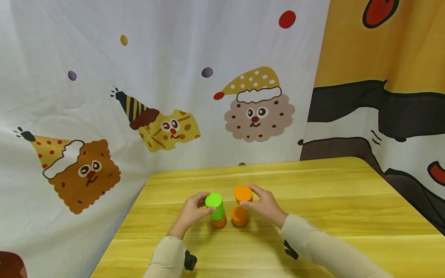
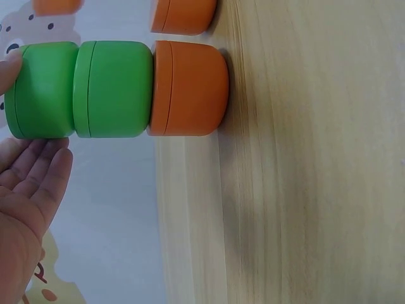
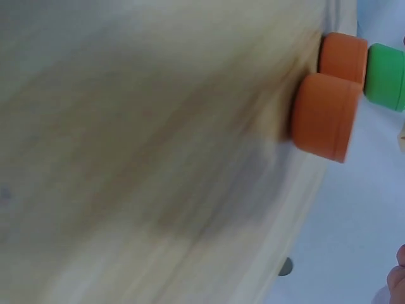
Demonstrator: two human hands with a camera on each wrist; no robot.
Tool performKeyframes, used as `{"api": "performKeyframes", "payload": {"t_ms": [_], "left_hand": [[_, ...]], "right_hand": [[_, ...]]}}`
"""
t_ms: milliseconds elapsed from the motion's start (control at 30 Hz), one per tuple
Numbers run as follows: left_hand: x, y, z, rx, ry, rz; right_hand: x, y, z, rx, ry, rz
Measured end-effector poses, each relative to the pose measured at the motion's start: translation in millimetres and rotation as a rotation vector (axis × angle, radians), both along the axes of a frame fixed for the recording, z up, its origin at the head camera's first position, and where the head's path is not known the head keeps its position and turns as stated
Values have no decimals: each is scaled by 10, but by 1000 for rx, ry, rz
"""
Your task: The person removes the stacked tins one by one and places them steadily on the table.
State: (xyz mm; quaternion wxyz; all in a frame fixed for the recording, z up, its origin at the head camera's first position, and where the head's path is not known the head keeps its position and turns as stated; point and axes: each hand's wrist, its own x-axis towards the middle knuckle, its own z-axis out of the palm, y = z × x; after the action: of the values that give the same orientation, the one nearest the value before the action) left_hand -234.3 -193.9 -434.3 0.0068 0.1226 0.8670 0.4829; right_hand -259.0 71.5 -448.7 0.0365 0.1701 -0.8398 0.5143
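A stack stands on the table: an orange round lidded container (image 1: 219, 223) at the bottom, a green one (image 1: 218, 215) on it and a second green container (image 1: 213, 200) on top. My left hand (image 1: 191, 214) grips the top green container between thumb and fingers, and it touches the one below in the left wrist view. My right hand (image 1: 267, 205) pinches an orange container (image 1: 243, 194) in the air, above another orange container (image 1: 239, 217) standing right of the stack. The right wrist view shows only fingertips (image 3: 397, 278) of that hand; its held container is out of frame.
The wooden table (image 1: 313, 193) reaches back to a white cartoon-printed cloth (image 1: 174, 50). An orange and black printed part of the cloth (image 1: 375, 100) hangs at the right. Dark objects (image 1: 190, 260) sit at both wrists.
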Motion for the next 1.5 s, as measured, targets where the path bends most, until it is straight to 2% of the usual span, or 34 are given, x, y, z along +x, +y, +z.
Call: {"api": "performKeyframes", "payload": {"t_ms": [167,567,900,1133,1500], "left_hand": [[-2,-6,-5,-4,2,5],[-7,-10,-18,-7,4,15],[-8,-3,-26,-9,7,18],[0,6,-29,5,4,18],[9,11,-24,5,-3,25]], "right_hand": [[31,79,-74,24,-2,-26],[87,195,-247,4,-78,-73],[75,249,-365,33,-93,-97],[98,263,-436,23,-167,-93],[105,273,-492,48,-175,-72]]}}
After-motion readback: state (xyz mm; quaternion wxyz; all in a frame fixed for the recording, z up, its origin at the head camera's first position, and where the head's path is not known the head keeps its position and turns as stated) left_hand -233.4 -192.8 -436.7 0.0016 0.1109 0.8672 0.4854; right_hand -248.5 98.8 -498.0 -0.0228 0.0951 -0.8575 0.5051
